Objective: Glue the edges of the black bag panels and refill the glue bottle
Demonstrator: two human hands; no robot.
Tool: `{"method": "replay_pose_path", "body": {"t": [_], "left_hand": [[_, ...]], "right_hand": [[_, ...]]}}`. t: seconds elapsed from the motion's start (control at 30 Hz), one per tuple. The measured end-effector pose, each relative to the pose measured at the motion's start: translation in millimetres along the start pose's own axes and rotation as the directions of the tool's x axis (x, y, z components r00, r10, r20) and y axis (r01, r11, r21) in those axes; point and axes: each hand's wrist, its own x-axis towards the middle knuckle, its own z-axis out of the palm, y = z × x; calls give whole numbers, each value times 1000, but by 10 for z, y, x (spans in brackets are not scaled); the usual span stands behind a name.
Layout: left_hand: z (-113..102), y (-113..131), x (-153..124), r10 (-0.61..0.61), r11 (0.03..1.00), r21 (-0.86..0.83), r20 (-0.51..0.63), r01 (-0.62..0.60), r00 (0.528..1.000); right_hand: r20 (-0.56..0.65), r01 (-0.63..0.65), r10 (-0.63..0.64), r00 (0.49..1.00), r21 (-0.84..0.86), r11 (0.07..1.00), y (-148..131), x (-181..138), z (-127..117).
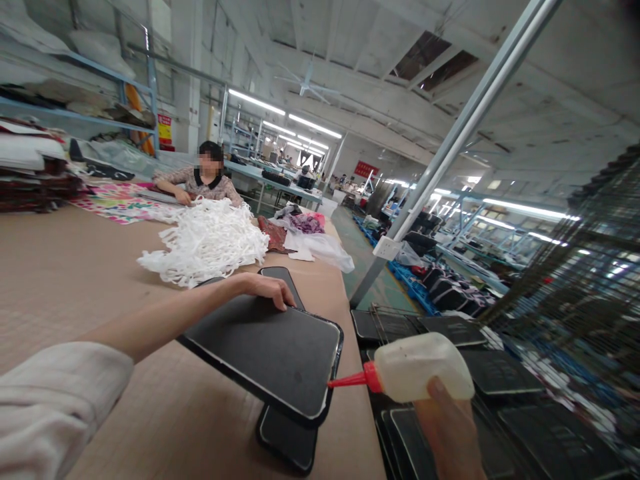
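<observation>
My left hand [270, 289] is closed over the far edge of a black rounded panel [270, 347], holding it tilted above the table. A whitish line, which looks like glue, runs along the panel's rim. My right hand [447, 423] grips a translucent glue bottle [425, 368] with a red cap. The bottle lies on its side in the air, and its red nozzle tip [334, 383] meets the panel's right edge. Beneath the held panel, a second black panel [287, 437] rests on the table, mostly covered; its ends stick out at front and back.
The brown table [125, 280] carries a heap of white strips [210, 240] and bagged fabric [310, 223]. Across it sits a person [207, 177] with one arm on the tabletop. More black panels [503, 372] lie on racks at right, beside a slanted metal post [450, 147].
</observation>
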Motion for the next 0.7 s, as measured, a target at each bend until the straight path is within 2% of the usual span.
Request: {"method": "replay_pose_path", "body": {"t": [0.17, 0.53, 0.7], "left_hand": [[-14, -33, -3, 8, 999, -32, -2, -8, 1000], [21, -44, -38, 1, 999, -44, -5, -1, 1000], [3, -93, -28, -4, 999, -51, -12, 3, 1000]], "right_hand": [[-25, -13, 12, 1000, -29, 999, -8, -47, 11], [-20, 72, -73, 997, -72, 995, 33, -110, 35], [-17, 42, -42, 999, -49, 998, 86, -112, -26]]}}
